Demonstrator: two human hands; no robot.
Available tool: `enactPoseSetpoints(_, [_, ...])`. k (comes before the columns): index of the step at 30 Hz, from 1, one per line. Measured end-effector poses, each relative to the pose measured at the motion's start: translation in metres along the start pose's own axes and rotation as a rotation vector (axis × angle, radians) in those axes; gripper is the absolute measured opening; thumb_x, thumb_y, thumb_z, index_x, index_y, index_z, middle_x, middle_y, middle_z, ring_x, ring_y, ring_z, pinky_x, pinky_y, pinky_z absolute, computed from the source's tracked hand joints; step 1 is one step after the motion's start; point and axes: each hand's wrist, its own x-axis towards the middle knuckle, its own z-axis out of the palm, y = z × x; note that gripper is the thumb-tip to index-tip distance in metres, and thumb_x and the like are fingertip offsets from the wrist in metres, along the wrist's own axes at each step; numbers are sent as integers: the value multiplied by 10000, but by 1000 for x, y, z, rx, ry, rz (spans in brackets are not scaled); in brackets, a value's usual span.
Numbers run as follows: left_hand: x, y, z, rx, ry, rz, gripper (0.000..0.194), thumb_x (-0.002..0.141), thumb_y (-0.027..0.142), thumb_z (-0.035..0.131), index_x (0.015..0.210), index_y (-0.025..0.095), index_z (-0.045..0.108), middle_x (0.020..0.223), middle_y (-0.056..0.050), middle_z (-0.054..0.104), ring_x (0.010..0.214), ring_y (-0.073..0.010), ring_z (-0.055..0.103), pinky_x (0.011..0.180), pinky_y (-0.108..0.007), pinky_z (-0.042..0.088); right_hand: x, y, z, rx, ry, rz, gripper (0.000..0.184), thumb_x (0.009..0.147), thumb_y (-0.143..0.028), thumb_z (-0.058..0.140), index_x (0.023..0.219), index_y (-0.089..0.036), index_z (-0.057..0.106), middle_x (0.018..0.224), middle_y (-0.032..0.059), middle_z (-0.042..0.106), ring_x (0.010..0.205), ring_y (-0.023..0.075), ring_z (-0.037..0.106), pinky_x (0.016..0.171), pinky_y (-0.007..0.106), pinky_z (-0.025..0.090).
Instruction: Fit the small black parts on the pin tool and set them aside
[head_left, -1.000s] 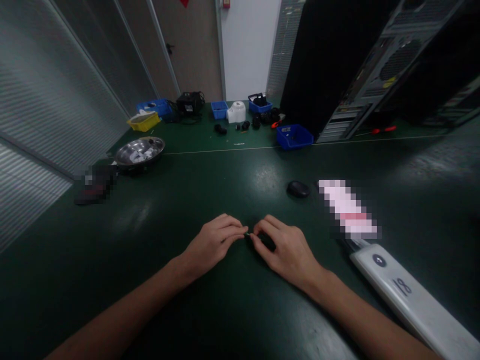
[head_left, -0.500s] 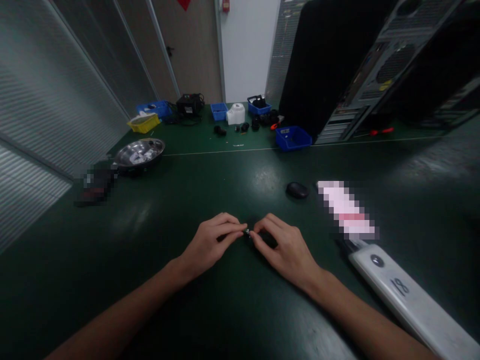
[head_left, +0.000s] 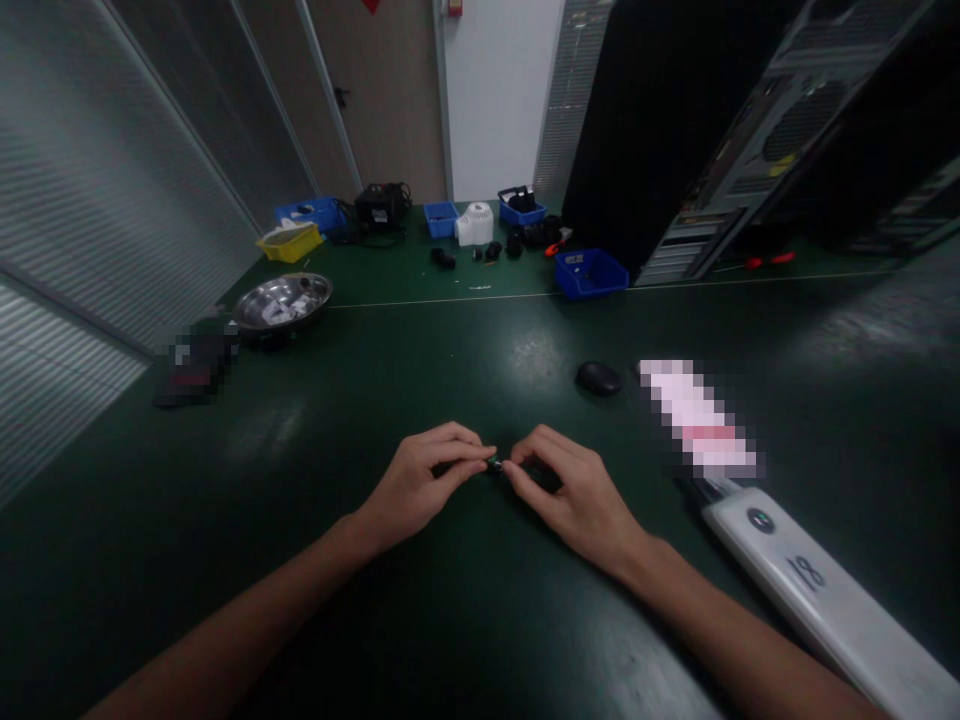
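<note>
Between my two hands, just above the dark green tabletop [head_left: 420, 370], is a tiny dark part with a green tint and a bright glint [head_left: 494, 464]; its kind is too small to make out. My left hand [head_left: 427, 480] pinches it between thumb and fingertips from the left. From the right, my right hand [head_left: 574, 490] has thumb and index finger closed together at the part's other end. Whether those right fingertips grip a separate piece is hidden.
A black computer mouse [head_left: 598, 378] lies beyond my right hand. To the right rests a long white device marked 18 [head_left: 817, 580]. A steel bowl [head_left: 247, 308] with white pieces stands at left. Blue bins [head_left: 592, 275], a yellow bin [head_left: 291, 243] and a white housing [head_left: 475, 225] line the back.
The view has shifted slightly. Both hands keep nearly the same pose around the small part, with the right fingertips a touch farther from the left ones.
</note>
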Motion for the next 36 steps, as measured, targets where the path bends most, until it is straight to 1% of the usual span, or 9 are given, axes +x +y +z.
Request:
enactPoseSetpoints(5, [-1, 3, 0, 53, 1, 21, 231, 961, 296, 601, 1153, 259, 723, 1103, -48, 693, 1047, -150, 632, 921, -312, 518, 0, 1, 0, 16, -3, 0, 146, 1011, -304, 547, 936, -206, 624, 901, 33, 645, 766, 144, 607, 671, 265, 475])
enactPoseSetpoints(9, [-1, 2, 2, -42, -34, -33, 205, 934, 324, 647, 1102, 248, 737, 1084, -35, 720, 1002, -142, 666, 903, -296, 534, -1, 1, 1, 26, -11, -10, 138, 1008, -303, 557, 935, -210, 628, 910, 33, 646, 791, 152, 612, 695, 276, 472])
enactPoseSetpoints(16, [-4, 5, 9, -141, 132, -39, 202, 893, 338, 707, 1067, 258, 771, 1039, -47, 745, 951, -154, 701, 838, -281, 580, -1, -7, 1, 77, 61, -10, 131, 1001, -299, 565, 913, -212, 610, 865, 28, 627, 770, 154, 594, 677, 279, 460])
enactPoseSetpoints(19, [-5, 8, 11, -162, 167, -30, 202, 885, 322, 719, 1073, 273, 772, 1038, -42, 749, 941, -150, 706, 842, -279, 591, 0, -9, 1, 97, 75, -11, 141, 1002, -301, 563, 898, -214, 603, 852, 24, 618, 754, 152, 586, 670, 282, 455])
enactPoseSetpoints(22, [-5, 8, 10, -181, 163, -27, 210, 883, 319, 722, 1081, 269, 770, 1036, -46, 747, 932, -151, 705, 828, -276, 593, 0, -9, 1, 111, 72, -17, 143, 999, -297, 572, 887, -212, 598, 836, 16, 606, 735, 145, 573, 658, 278, 446])
enactPoseSetpoints(25, [-5, 6, 7, -150, 125, -15, 220, 900, 321, 699, 1104, 269, 760, 1045, -46, 738, 943, -147, 694, 848, -279, 584, 0, -6, 2, 108, 71, -26, 138, 997, -294, 582, 892, -207, 601, 841, 15, 601, 742, 142, 571, 662, 277, 444])
enactPoseSetpoints(29, [-6, 3, 1, 1, 21, 10, 322, 948, 320, 628, 1267, 322, 672, 1132, -25, 704, 1009, -132, 656, 904, -287, 551, 0, -3, 1, 60, 61, -3, 119, 1007, -284, 565, 931, -208, 616, 880, 23, 613, 772, 144, 584, 674, 271, 450])
enactPoseSetpoints(33, [-4, 0, -4, 225, -122, 19, 398, 1010, 299, 493, 1399, 354, 548, 1210, -23, 641, 1098, -147, 580, 960, -334, 505, 0, 2, 1, -64, 13, 35, 132, 1020, -301, 544, 956, -212, 618, 923, 25, 623, 769, 142, 595, 662, 263, 442])
enactPoseSetpoints(36, [-2, 2, -5, 414, -215, 21, 429, 1032, 282, 394, 1443, 356, 494, 1188, -39, 601, 1090, -176, 528, 934, -372, 480, -1, 5, 2, -218, -59, 67, 152, 1028, -333, 529, 976, -219, 615, 970, 23, 629, 744, 139, 599, 637, 262, 425])
